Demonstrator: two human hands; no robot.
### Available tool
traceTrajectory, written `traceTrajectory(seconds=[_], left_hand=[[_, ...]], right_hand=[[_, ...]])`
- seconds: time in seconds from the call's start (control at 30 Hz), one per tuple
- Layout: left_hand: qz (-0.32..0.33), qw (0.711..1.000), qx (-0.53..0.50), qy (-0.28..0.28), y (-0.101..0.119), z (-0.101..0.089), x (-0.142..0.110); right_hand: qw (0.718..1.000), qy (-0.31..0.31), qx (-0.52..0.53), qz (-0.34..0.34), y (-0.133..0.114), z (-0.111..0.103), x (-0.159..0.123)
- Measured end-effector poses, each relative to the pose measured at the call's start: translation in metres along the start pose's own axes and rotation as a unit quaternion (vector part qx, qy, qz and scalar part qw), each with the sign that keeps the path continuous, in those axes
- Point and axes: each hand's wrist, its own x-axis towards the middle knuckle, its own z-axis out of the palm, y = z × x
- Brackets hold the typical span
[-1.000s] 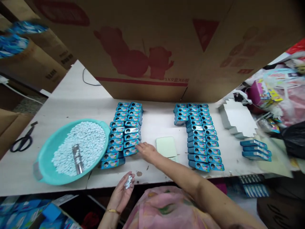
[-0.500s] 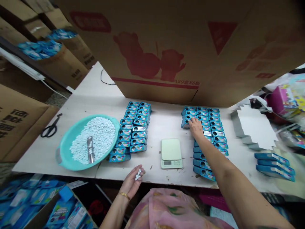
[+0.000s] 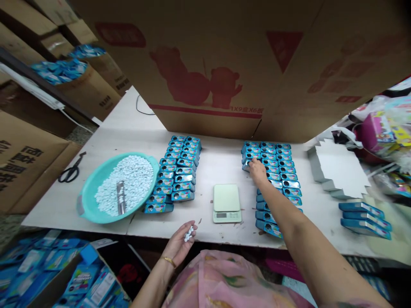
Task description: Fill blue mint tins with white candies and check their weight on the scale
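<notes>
Small pale tablets (image 3: 189, 233) rest in my left hand (image 3: 180, 242), which is cupped palm up over the table's front edge. My right hand (image 3: 257, 171) reaches across to the right-hand group of blue tins, its fingers closed at the right end of the nearest tin (image 3: 245, 166) in the short left column; part of that tin is hidden by the fingers. Between the hands lies a pale green kitchen scale (image 3: 226, 198) with nothing on its plate. A turquoise basin (image 3: 84, 204) holds many of the same tablets and a metal scoop (image 3: 120, 198).
Another group of blue tins (image 3: 183, 196) stands beside the basin. A large cardboard box (image 3: 205, 122) walls off the back. Scissors (image 3: 69, 172) lie at left; white card pieces (image 3: 340, 169) and stacked blue tins (image 3: 366, 220) sit at right. Below left is a carton of blue packs (image 3: 81, 278).
My right hand has left the front of the left tin group and crossed to the right group, uncovering the scale. My left hand still cups the tablets. The camera view has shifted.
</notes>
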Motion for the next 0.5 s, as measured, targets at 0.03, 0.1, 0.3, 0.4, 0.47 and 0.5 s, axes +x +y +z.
traceTrajectory(seconds=[0.03,0.1,0.3,0.4,0.47,0.5], left_hand=[[-0.001,1.000,-0.003,0.002,-0.001,-0.001,-0.001],[-0.010,1.000,-0.013,0.009,-0.002,-0.002,-0.002],[-0.027,0.998,-0.063,0.014,-0.007,0.003,0.004],[-0.030,0.998,-0.054,-0.011,-0.007,0.008,0.005],[-0.029,0.998,-0.042,-0.020,-0.008,0.009,0.003],[-0.031,0.999,-0.035,-0.025,-0.009,0.009,0.002]], right_hand=[[1.000,-0.002,0.001,-0.007,-0.001,-0.005,-0.006],[0.999,-0.005,0.009,-0.054,-0.009,-0.016,-0.026],[0.960,-0.036,0.050,-0.273,-0.073,-0.038,-0.094],[0.949,-0.044,0.069,-0.303,-0.100,-0.040,-0.114],[0.955,-0.031,0.083,-0.282,-0.112,-0.042,-0.125],[0.958,-0.021,0.094,-0.269,-0.118,-0.044,-0.132]])
